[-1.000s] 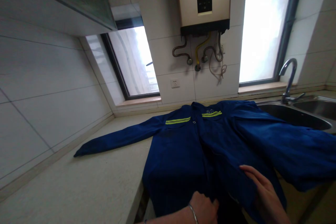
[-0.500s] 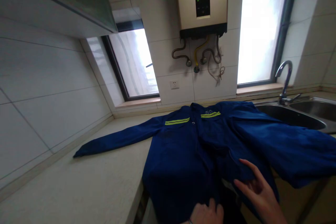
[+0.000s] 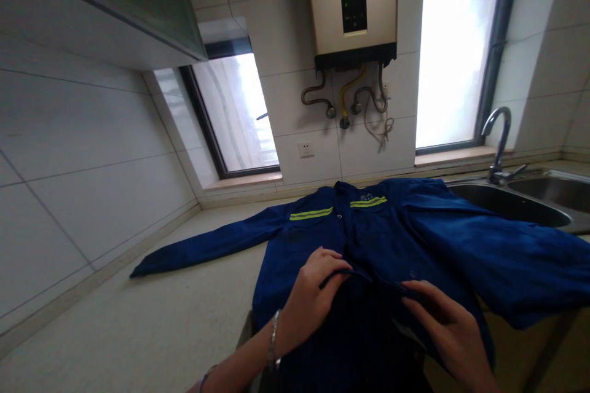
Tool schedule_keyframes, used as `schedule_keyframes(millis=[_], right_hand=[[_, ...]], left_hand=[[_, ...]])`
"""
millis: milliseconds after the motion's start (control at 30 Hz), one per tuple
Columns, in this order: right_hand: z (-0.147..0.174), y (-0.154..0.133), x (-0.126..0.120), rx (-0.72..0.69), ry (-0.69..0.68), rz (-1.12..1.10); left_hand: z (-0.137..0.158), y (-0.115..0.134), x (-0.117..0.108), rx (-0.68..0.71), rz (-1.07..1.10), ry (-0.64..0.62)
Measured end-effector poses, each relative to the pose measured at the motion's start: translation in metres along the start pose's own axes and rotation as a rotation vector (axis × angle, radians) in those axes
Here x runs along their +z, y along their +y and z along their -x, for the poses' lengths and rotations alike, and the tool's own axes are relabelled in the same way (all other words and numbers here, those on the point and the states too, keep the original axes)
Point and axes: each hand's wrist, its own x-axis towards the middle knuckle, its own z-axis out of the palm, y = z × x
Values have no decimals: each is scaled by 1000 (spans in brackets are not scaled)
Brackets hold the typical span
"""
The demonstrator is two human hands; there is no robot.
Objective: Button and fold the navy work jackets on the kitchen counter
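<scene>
A dark blue work jacket (image 3: 299, 252) with yellow-green reflective strips on the chest lies spread on the counter, its lower part hanging over the front edge. One sleeve stretches out to the left on the counter; the other drapes to the right in front of the sink. My left hand (image 3: 318, 288), with a bracelet at the wrist, pinches the jacket's front edge near the middle. A little to the right, my right hand (image 3: 437, 319) grips the opposite front edge between thumb and fingers. Between the hands the jacket's front parts, dark inside.
The pale counter (image 3: 152, 325) runs along the left wall. At the right are a double sink (image 3: 562, 193) and a chrome faucet (image 3: 500, 147). A water heater (image 3: 353, 6) with pipes hangs on the tiled wall, between two windows. A cabinet (image 3: 115, 6) juts out at upper left.
My left hand has risen from the jacket's lower part to its front edge and pinches it there. My right hand has closed on the other front edge, lifting it slightly.
</scene>
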Motion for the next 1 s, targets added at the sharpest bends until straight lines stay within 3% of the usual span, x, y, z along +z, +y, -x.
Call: schedule_keyframes(millis=[133,267,433,600,1000], right_hand=[[-2,-9,5,-215,8,40],[-6,-24,9,-401,-19,24],[-7,-31,12,-516,-81,47],[-5,-24,13,-600,-34,98],[-4,-19,16,-648,-7,125]], left_hand=[[5,-4,10,10,120,-119],[12,-2,12,163,-12,-247],[13,1,10,338,-244,-152],[10,3,7,551,-500,-82],[16,9,8,596,-615,-95]])
